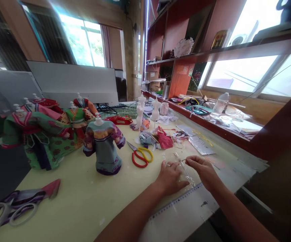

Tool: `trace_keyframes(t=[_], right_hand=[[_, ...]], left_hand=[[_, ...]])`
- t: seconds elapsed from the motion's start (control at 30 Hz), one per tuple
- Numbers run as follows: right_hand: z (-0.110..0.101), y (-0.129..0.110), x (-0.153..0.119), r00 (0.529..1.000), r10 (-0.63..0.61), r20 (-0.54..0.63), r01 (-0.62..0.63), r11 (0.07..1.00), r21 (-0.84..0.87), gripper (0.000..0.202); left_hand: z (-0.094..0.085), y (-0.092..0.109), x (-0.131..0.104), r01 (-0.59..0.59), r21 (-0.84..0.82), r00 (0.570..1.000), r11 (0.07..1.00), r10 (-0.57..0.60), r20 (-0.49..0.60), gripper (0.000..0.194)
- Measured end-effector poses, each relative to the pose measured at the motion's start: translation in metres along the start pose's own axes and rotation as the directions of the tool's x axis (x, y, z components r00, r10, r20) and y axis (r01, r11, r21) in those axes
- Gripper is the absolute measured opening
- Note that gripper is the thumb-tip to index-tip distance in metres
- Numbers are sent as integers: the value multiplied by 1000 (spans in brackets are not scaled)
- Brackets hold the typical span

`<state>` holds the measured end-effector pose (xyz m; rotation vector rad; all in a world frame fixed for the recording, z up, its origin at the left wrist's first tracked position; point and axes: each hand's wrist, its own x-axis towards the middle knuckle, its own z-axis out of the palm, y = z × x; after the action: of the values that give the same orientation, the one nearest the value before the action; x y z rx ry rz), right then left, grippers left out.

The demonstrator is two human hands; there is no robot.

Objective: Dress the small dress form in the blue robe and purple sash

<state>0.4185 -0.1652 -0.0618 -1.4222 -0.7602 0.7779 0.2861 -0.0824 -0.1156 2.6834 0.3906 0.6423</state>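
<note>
The person's left hand (170, 178) lies palm down on the pale yellow surface (82, 205), a ring on one finger. Its thumb is spread away from the other fingers, which rest at the edge of a narrow, clear, crinkled plastic strip (189, 176). The strip lies on the surface between the two hands, partly hidden by them. The right hand (203, 170) is just above its far part, thumb and forefinger pressed together and pinching a small, thin, dark piece (183, 160), too small to identify. Nearer the person, a transparent ruler with dark markings (177, 201) lies at a slant beneath the forearms.

To the left of the hands, scissors with one red and one yellow handle (142, 157) lie with their blades slightly apart. Beside them stands a small grey-blue garment with purple patterned sleeves (107, 148) on a white miniature dress form, and farther left a green robe with pink trim (38, 141) is on another. Beyond the scissors, a heap of red, grey and patterned cloth scraps (164, 139) surrounds the bases of bare white miniature mannequins (140, 112). A flat silver packet (202, 144) lies beyond the right hand.
</note>
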Motion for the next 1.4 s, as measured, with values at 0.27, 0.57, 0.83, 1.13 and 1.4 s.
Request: trace_keyframes(t=[0.27, 0.57, 0.83, 1.13, 1.4], right_hand=[[15, -11, -9, 1000, -9, -18, 10, 995, 95, 27], [85, -36, -25, 978, -51, 203, 37, 997, 75, 26], [138, -50, -39, 939, -22, 343, -2, 998, 69, 28], [186, -72, -40, 903, -164, 397, 136, 986, 99, 29], [224, -99, -25, 823, -443, 356, 446, 892, 79, 19]], left_hand=[[-23, 10, -8, -4, -158, 935, 987, -52, -352, 18], [-106, 3, -49, 208, -532, 767, 821, -475, -432, 10], [-152, -7, -90, 208, -515, 710, 831, -490, -505, 11], [-194, -8, -112, 226, -406, 672, 885, -444, -593, 10], [-236, -19, -110, 202, -175, 640, 964, -265, -721, 12]])
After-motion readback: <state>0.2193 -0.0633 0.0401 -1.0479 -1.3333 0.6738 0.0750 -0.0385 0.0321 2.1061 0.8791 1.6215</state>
